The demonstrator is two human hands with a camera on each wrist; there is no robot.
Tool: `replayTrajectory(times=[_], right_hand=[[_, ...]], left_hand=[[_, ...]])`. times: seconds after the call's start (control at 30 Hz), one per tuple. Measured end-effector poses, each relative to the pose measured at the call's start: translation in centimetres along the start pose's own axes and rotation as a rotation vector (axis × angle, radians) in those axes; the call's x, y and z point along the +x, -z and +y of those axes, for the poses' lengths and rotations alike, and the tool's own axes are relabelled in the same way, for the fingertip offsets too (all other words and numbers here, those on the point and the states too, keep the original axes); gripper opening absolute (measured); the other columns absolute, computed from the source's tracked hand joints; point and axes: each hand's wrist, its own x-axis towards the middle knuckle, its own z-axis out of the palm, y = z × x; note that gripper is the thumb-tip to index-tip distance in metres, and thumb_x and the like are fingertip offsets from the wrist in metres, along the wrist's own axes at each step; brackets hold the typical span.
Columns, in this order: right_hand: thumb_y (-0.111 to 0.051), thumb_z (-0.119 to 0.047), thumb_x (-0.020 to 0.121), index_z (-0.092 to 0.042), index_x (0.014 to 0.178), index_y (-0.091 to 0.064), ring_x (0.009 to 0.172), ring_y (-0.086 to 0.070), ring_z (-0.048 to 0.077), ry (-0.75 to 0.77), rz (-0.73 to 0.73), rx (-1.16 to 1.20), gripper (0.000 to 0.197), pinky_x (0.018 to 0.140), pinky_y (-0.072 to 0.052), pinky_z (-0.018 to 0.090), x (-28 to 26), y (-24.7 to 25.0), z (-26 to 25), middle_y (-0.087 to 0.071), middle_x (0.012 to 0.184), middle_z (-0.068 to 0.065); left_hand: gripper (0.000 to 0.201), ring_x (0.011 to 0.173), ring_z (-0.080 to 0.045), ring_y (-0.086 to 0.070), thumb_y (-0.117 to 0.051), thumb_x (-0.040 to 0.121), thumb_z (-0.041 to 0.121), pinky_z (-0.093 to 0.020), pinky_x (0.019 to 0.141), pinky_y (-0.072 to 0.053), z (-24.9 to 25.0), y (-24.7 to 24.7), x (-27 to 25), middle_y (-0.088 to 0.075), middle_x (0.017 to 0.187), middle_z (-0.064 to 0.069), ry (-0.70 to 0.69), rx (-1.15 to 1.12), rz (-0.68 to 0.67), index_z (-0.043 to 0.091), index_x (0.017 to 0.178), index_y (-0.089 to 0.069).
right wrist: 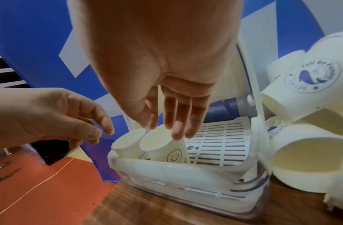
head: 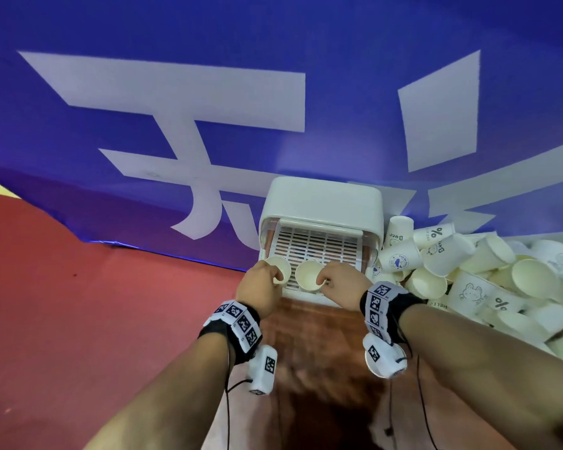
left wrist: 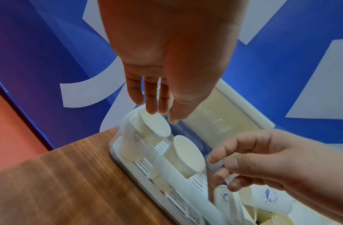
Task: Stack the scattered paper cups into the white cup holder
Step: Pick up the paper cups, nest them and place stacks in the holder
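Note:
The white cup holder (head: pixel 322 199) stands on the wooden table with its lid up and its slatted tray (head: pixel 319 245) showing. Two paper cups lean side by side at the tray's front left, mouths toward me: a left cup (head: pixel 278 269) (left wrist: pixel 153 124) (right wrist: pixel 126 141) and a right cup (head: pixel 309 276) (left wrist: pixel 186 156) (right wrist: pixel 161 141) with a smiley face. My left hand (head: pixel 277 275) (left wrist: pixel 163 115) hovers over the left cup with relaxed fingers, gripping nothing. My right hand (head: pixel 322 280) (right wrist: pixel 167 130) reaches straight fingers to the right cup's rim; I cannot tell if they touch it.
A big heap of loose paper cups (head: pixel 468 274) (right wrist: pixel 309 85) lies right of the holder, pressing against its side. A blue banner (head: pixel 176 92) rises directly behind. Bare wooden table (head: pixel 312 336) lies in front; red floor (head: pixel 78 287) is to the left.

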Motion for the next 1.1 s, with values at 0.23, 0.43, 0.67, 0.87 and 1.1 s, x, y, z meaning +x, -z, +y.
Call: replayTrajectory(times=[0.23, 0.43, 0.67, 0.87, 1.1], right_hand=[[-0.054, -0.015, 0.089, -0.016, 0.1, -0.07, 0.09, -0.057, 0.012, 0.037, 0.169, 0.122, 0.02, 0.08, -0.044, 0.024, -6.4, 3.1, 0.8, -0.065, 0.106, -0.002], [-0.057, -0.015, 0.088, -0.013, 0.1, -0.071, 0.095, -0.061, 0.016, -0.024, 0.297, 0.231, 0.018, 0.079, -0.042, 0.023, -13.6, 5.0, 5.9, -0.069, 0.103, 0.0], [-0.058, -0.015, 0.088, -0.015, 0.098, -0.071, 0.088, -0.06, 0.012, -0.151, 0.37, 0.297, 0.017, 0.075, -0.043, 0.023, -21.8, 5.5, 14.2, -0.069, 0.1, -0.002], [-0.056, -0.014, 0.088, -0.016, 0.103, -0.07, 0.097, -0.06, 0.013, -0.196, 0.365, 0.306, 0.02, 0.075, -0.038, 0.019, -26.1, 4.3, 19.7, -0.069, 0.105, -0.002], [-0.053, -0.012, 0.09, -0.015, 0.105, -0.07, 0.1, -0.06, 0.014, -0.179, 0.305, 0.391, 0.023, 0.085, -0.043, 0.021, -27.1, 1.2, 23.4, -0.068, 0.107, -0.001]], left_hand=[[0.016, 0.092, -0.019, -0.059, -0.058, 0.085, 0.014, -0.027, 0.077, -0.044, 5.4, 1.6, -3.3, -0.059, 0.107, 0.002, -0.103, 0.024, 0.007, 0.018, 0.097, -0.068], [0.012, 0.092, -0.016, -0.058, -0.06, 0.084, 0.018, -0.028, 0.081, -0.045, 12.6, -0.9, -5.4, -0.061, 0.101, 0.003, -0.214, 0.082, -0.023, 0.021, 0.094, -0.067], [0.015, 0.09, -0.018, -0.057, -0.058, 0.086, 0.021, -0.028, 0.076, -0.043, 21.0, -6.9, -7.8, -0.059, 0.098, 0.001, -0.3, 0.109, -0.086, 0.019, 0.097, -0.068], [0.021, 0.092, -0.023, -0.06, -0.055, 0.082, 0.017, -0.037, 0.081, -0.051, 24.4, -11.5, -9.7, -0.063, 0.101, -0.005, -0.249, 0.151, -0.127, 0.015, 0.096, -0.07], [0.049, 0.135, -0.026, -0.03, -0.057, 0.083, 0.019, -0.047, 0.105, -0.037, 24.0, -15.0, -12.3, -0.035, 0.149, 0.003, -0.059, 0.267, -0.16, 0.032, 0.129, -0.053]])
